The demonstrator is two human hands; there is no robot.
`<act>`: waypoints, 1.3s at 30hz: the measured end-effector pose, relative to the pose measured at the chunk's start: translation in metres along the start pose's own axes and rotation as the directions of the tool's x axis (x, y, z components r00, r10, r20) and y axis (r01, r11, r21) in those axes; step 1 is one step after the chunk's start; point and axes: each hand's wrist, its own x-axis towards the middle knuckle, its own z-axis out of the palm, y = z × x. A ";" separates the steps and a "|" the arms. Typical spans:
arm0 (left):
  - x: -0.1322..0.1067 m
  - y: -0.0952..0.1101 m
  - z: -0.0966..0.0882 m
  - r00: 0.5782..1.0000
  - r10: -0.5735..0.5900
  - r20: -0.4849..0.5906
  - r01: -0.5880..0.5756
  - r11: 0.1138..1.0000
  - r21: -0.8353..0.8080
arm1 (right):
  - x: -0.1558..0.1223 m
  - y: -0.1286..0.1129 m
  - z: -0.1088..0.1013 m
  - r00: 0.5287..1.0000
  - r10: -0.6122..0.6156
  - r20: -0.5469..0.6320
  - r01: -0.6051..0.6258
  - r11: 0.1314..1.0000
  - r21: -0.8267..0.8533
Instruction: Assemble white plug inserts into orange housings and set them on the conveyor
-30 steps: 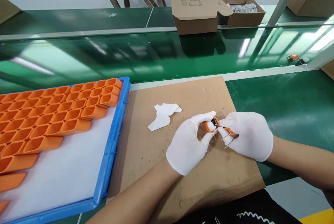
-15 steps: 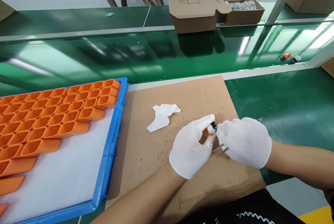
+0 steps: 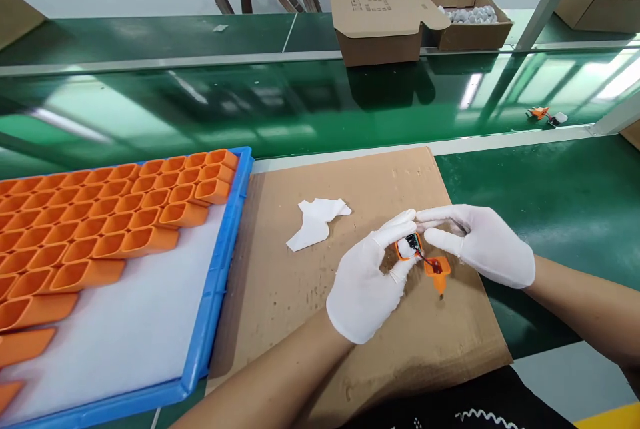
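My left hand (image 3: 367, 282), in a white glove, pinches a small orange housing (image 3: 406, 249) between thumb and forefinger above the cardboard sheet (image 3: 310, 296). Black parts show inside the housing. A thin red and black wire runs from it to a small orange piece (image 3: 438, 269) lying on the cardboard. My right hand (image 3: 483, 242), also gloved, is open. Its fingers are stretched out. Its forefinger tip meets my left forefinger and its thumb tip rests at the housing's right edge. No tweezers are visible.
A blue tray (image 3: 220, 269) at left holds several rows of orange housings (image 3: 125, 216) on white foam. A torn white scrap (image 3: 315, 222) lies on the cardboard. Beyond runs a green conveyor belt (image 3: 250, 109) with a small orange and white part (image 3: 544, 114). Cardboard boxes (image 3: 380, 22) stand behind it.
My right hand has opened and its fingers have stretched out. The tweezers it held are out of sight. The small orange piece on the wire now lies exposed on the cardboard.
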 end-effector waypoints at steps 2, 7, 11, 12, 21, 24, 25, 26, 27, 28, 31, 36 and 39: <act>0.000 0.000 -0.001 0.998 0.041 0.038 -0.040 0.999 -0.017 | 0.003 -0.003 0.000 0.981 0.026 0.194 -0.054 0.988 0.142; -0.002 -0.002 0.000 0.989 0.127 0.073 -0.123 0.991 -0.052 | 0.003 -0.007 0.007 0.955 0.120 0.272 -0.189 0.951 0.243; -0.002 -0.002 0.003 0.987 0.144 0.064 -0.141 0.988 -0.057 | -0.002 -0.012 0.013 0.968 0.168 0.188 -0.208 0.954 0.217; -0.002 -0.002 0.003 0.987 0.151 0.063 -0.148 0.988 -0.054 | -0.003 -0.012 0.014 0.973 0.154 0.174 -0.189 0.959 0.209; -0.001 -0.005 0.002 0.997 0.081 0.017 -0.078 0.990 -0.119 | -0.005 -0.004 0.011 0.983 0.035 0.183 -0.070 0.979 0.190; 0.000 -0.005 0.001 0.997 0.046 -0.056 -0.048 0.998 -0.028 | -0.008 -0.003 0.009 0.999 -0.018 0.047 0.021 0.998 -0.065; 0.000 -0.005 0.000 0.996 0.062 -0.066 -0.061 0.998 0.026 | -0.009 -0.002 0.009 0.999 -0.046 0.001 0.045 0.984 -0.172; 0.001 -0.004 -0.001 0.993 0.098 -0.064 -0.092 0.992 0.081 | -0.011 -0.001 0.010 0.996 -0.085 -0.031 0.073 0.961 -0.268; 0.001 -0.004 -0.001 0.988 0.147 -0.054 -0.138 0.982 0.132 | -0.012 0.000 0.011 0.990 -0.133 -0.048 0.108 0.927 -0.358; 0.001 -0.003 -0.002 0.979 0.197 -0.042 -0.187 0.967 0.175 | -0.013 0.001 0.013 0.982 -0.184 -0.049 0.142 0.879 -0.455; 0.002 -0.002 -0.002 0.966 0.260 0.002 -0.251 0.930 0.267 | -0.016 0.006 0.016 0.942 -0.337 -0.007 0.221 0.633 -0.742; 0.003 -0.008 -0.002 0.997 0.048 0.053 -0.061 0.961 0.270 | -0.017 0.005 0.011 0.851 -0.520 -0.079 0.244 0.523 -0.817; 0.009 -0.009 -0.009 0.984 -0.178 0.007 0.177 0.983 0.052 | -0.014 0.001 0.005 0.832 -0.513 -0.210 0.278 0.715 -0.642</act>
